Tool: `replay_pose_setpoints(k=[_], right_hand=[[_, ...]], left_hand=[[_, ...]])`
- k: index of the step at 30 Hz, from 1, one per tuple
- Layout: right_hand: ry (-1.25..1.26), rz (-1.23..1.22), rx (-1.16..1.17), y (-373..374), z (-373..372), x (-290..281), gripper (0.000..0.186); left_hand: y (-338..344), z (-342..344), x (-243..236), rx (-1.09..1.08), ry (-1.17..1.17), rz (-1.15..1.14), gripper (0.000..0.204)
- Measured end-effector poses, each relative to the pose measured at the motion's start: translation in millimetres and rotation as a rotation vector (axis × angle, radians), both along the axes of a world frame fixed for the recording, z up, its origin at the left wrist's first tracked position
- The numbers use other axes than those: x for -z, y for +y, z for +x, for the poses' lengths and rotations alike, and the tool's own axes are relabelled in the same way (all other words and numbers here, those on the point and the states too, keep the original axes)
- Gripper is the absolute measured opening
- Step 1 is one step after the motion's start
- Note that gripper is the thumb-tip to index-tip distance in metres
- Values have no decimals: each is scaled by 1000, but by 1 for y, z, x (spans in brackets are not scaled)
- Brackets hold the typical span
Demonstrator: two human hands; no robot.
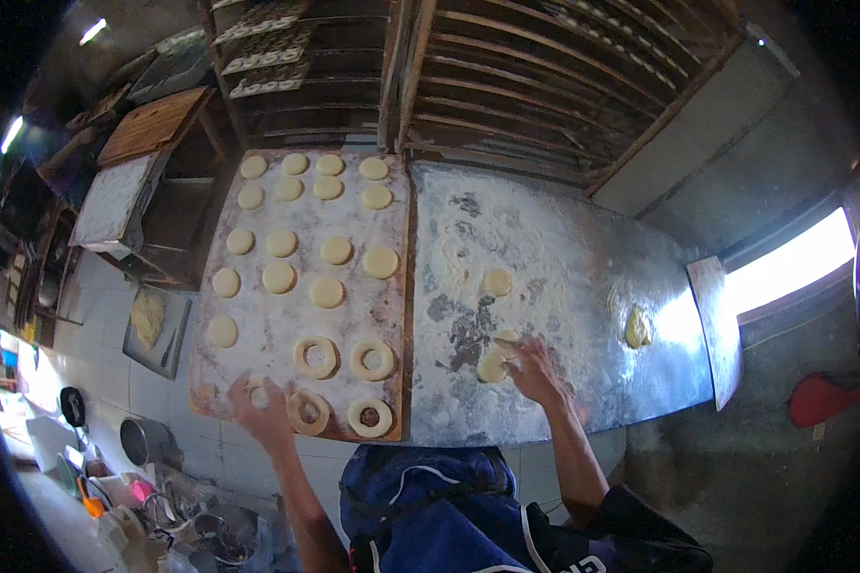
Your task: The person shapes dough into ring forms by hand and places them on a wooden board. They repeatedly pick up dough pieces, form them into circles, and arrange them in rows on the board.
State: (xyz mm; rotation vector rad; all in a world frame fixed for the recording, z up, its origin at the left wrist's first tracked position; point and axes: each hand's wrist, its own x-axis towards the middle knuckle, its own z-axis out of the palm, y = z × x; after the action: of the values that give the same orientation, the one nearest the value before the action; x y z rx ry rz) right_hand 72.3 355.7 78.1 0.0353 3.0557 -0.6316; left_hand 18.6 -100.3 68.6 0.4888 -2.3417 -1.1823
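At the near left corner of the floured wooden board (282, 215), my left hand (261, 413) has its fingers around a small dough ring (257, 390). Three larger dough rings, one of them a ring (315, 357) with a wide hole, lie beside it. Farther up the board are several flat dough rounds (335, 250) in loose rows. On the metal tabletop, my right hand (537, 371) has its fingertips on a dough round (492, 369); a pale bit of dough (506, 337) shows at its fingers. Another dough round (497, 282) lies just beyond.
A yellowish dough lump (638, 327) sits on the metal table (592, 248) to the right, near an upright end panel (715, 329). Slatted wooden racks (526, 76) stand behind. On the floor at left are a dough tray (153, 329) and a metal pot (146, 442).
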Motion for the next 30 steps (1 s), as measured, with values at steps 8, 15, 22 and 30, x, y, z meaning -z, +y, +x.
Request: replay_pose_setpoints(k=[8, 15, 22, 30], right_hand=[[-53, -508, -57, 12, -11, -4, 32], [-96, -1100, 210, 10, 24, -21, 31], [-26, -1118, 188, 35, 31, -32, 41], [-450, -1333, -258, 89, 39, -38, 59]], left_hand=[[202, 22, -25, 753, -166, 360, 25], [308, 55, -27, 772, -273, 785, 29], [337, 69, -34, 826, -268, 620, 28], [357, 81, -19, 684, -479, 1505, 47]])
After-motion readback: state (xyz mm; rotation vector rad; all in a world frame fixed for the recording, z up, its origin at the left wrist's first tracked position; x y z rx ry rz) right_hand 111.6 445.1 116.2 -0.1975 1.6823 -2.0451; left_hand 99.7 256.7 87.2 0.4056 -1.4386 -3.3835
